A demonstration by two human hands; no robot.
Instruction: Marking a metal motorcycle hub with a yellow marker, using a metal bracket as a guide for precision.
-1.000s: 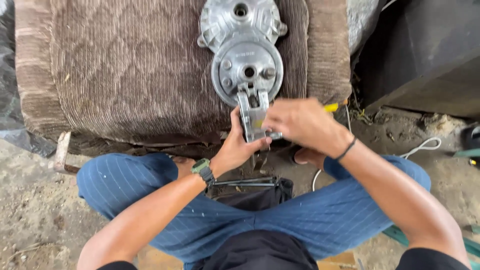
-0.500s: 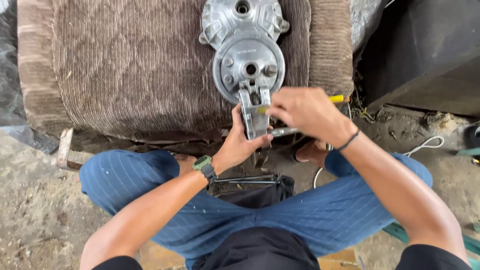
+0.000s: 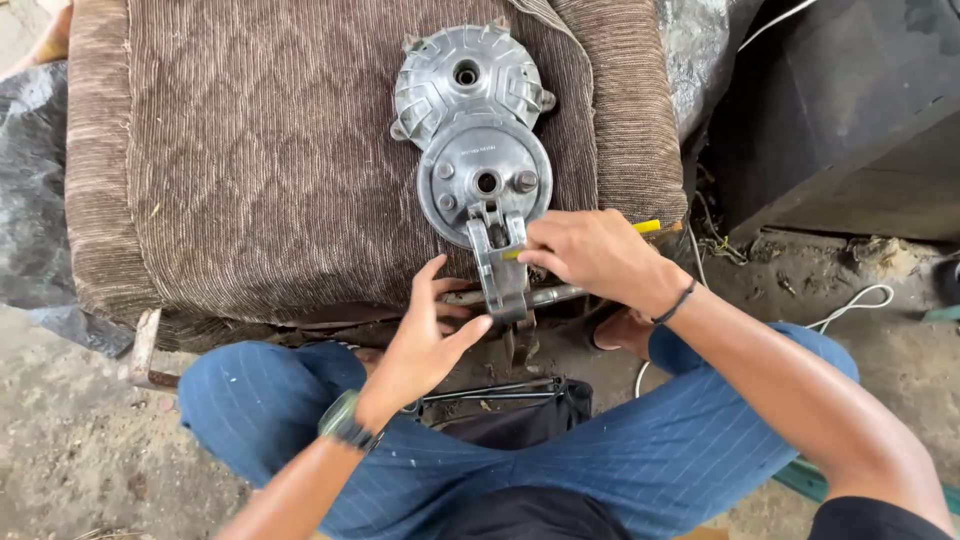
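A silver cast-metal arm bracket [image 3: 501,262] hangs off the lower edge of a round grey metal disc with a centre hole and bolts [image 3: 484,180], over the front edge of a brown corduroy quilted cushion [image 3: 260,150]. Half a second ago the bracket sat the same way against the disc; its place has not changed.

The left hand [image 3: 425,340] lies open beside the bracket, thumb tip pressed against its lower end and fingers spread loosely toward a dull steel rod [image 3: 540,296] that runs crosswise just behind the bracket. Earlier that hand was curled closer under the bracket; now the fingers are more released. The right hand [image 3: 592,255] is closed around a yellow-handled tool [image 3: 645,227], with its fingertips at the bracket's upper right side; it has shifted little from the frame before.

Above the disc, touching it, rests a larger silver ribbed metal housing with a centre bore [image 3: 462,85]. A green-strapped wristwatch [image 3: 345,420] sits on the left wrist and a thin black band [image 3: 675,300] on the right. The person sits cross-legged in blue pinstriped trousers [image 3: 640,450] on bare dirt ground [image 3: 80,450], with a white cord [image 3: 850,305] lying to the right.
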